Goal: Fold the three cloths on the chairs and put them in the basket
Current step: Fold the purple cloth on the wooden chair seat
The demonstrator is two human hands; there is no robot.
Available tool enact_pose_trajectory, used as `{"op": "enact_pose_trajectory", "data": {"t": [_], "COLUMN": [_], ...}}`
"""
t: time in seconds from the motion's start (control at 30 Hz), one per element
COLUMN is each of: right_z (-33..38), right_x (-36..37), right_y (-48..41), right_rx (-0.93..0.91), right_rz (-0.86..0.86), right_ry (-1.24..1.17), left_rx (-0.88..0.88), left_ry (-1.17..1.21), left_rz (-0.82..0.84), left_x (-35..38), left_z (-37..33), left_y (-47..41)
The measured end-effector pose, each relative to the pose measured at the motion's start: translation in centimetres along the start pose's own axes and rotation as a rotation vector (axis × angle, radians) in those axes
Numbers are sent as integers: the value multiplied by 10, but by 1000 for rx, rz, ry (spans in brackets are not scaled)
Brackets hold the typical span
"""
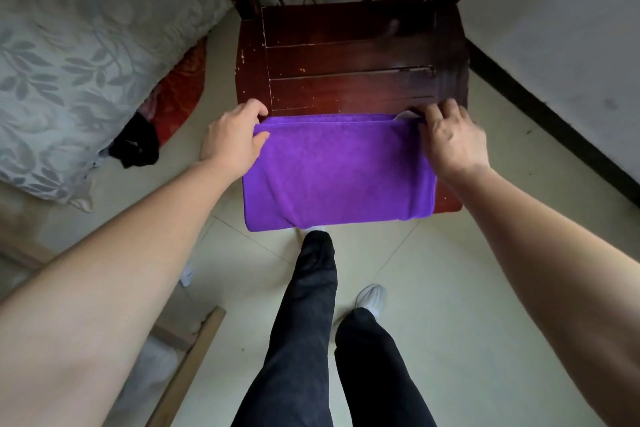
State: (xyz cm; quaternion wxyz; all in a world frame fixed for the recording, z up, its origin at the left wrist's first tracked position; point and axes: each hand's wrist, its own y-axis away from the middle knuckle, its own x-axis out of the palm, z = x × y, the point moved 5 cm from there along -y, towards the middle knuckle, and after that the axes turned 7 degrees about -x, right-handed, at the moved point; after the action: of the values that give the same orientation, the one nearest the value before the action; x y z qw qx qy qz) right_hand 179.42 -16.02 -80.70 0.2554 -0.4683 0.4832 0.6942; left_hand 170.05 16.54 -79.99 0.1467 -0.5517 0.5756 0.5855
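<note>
- The purple cloth [337, 170] lies doubled on the front of the dark wooden chair [349, 55], its near fold hanging over the seat edge.
- The left hand [232, 135] and the right hand [450, 139] each pinch a far corner, fingers curled.
- One fold looks done — more probably remain; no basket or other cloths in view.

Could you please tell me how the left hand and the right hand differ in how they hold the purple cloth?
The left hand grips the far left corner of the purple cloth; the right hand grips its far right corner. A white tag peeks out beside the right hand, none beside the left hand. Both hold the folded cloth's far edge on the chair seat.
</note>
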Motion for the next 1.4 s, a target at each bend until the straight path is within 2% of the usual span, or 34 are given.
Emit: {"op": "enact_pose_trajectory", "data": {"t": [0.13, 0.27, 0.5, 0.67, 0.93, 1.07, 1.4], "right_z": [-1, -1, -4, -1, -1, -4, -14], "right_x": [-7, -2, -7, -4, -21, -65, -239], "right_y": [5, 8, -1, -3, 3, 12, 86], "right_rx": [-19, -87, -62, -180, -149, -159, -217], "right_rz": [-30, 76, 4, -24, -36, -186, -614], "right_ry": [-38, -21, -15, -52, -72, -62, 15], "left_rx": [108, 80, 93, 68, 128, 45, 106], "left_ry": [-86, -102, -171, -191, 23, 126, 200], "left_rz": [-37, 2, 91, 159, -71, -210, -618], "left_x": [-5, -5, 2, -1, -36, -65, -194], "left_z": [-2, -3, -5, -1, -5, -4, -66], "left_y": [7, 9, -3, -8, 15, 33, 125]}}
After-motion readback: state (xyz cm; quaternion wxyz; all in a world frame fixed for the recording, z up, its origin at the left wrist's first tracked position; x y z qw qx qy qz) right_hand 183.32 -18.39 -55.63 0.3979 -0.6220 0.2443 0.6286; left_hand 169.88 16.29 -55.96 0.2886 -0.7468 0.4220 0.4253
